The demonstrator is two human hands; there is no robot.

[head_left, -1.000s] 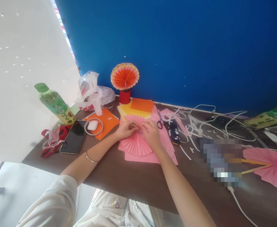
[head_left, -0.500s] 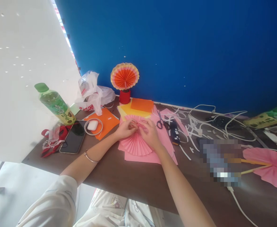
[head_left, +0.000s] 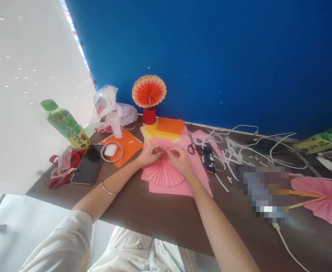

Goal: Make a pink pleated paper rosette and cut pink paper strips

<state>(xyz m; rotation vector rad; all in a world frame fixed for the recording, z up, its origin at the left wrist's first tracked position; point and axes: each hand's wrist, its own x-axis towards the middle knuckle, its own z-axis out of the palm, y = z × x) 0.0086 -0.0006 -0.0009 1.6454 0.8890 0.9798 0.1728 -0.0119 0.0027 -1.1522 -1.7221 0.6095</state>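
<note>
Fingers (head_left: 157, 147) of L hand (head_left: 148, 156) & R hand (head_left: 182, 163) pinch pink pleated fan (head_left: 164, 176) near ctr, atop pink sheets (head_left: 171, 190); exact contact pts unclear. Best w/ light, even pressure, folds aligned, lower pleats uncrushed. Beyond, to R: scissors (head_left: 191, 141). Farther back: orange-ctr. fan (head_left: 149, 92), upright above red holder (head_left: 149, 116).

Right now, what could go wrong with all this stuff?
The pink pleated fan could tear if the left hand and right hand pull too hard at its middle. The scissors lie near the right hand and might get bumped. The green-capped bottle might tip onto the phone beside it.
</note>
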